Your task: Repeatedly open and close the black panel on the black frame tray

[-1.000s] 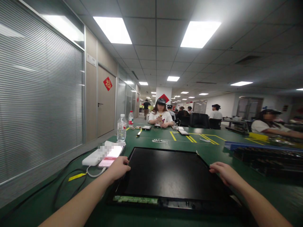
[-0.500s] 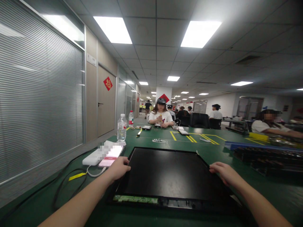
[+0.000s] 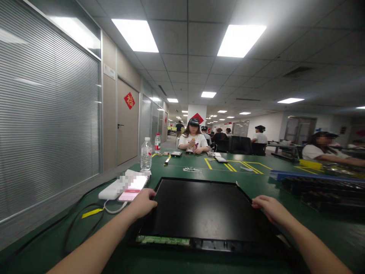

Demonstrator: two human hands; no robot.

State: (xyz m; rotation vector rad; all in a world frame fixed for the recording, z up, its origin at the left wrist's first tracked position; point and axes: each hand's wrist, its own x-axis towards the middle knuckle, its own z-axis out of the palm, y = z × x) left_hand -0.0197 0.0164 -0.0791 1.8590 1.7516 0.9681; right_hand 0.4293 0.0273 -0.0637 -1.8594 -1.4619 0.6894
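A black flat display panel [image 3: 199, 209] lies screen up in front of me. Along its near edge, a strip of green circuit board [image 3: 163, 240] is exposed on the left. My left hand [image 3: 145, 203] grips the panel's left edge, thumb over the top and fingers curled at the side. On the opposite edge, my right hand [image 3: 266, 207] pinches the frame with its fingertips. The undersides of both grips are hidden. Close to my left hand lies a phone [image 3: 134, 189] with a lit screen, beside a white device [image 3: 110, 190] with a white cable.
A clear water bottle [image 3: 146, 154] and a red-capped bottle [image 3: 157, 143] stand at the back left of the green table [image 3: 228, 177]. Dark stacked parts [image 3: 327, 194] lie at right. Across the table a person [image 3: 194, 140] holds something small; another person [image 3: 322, 150] sits at right.
Both hands keep their hold on the panel, which lies in practically the same place. The person at the right has moved slightly.
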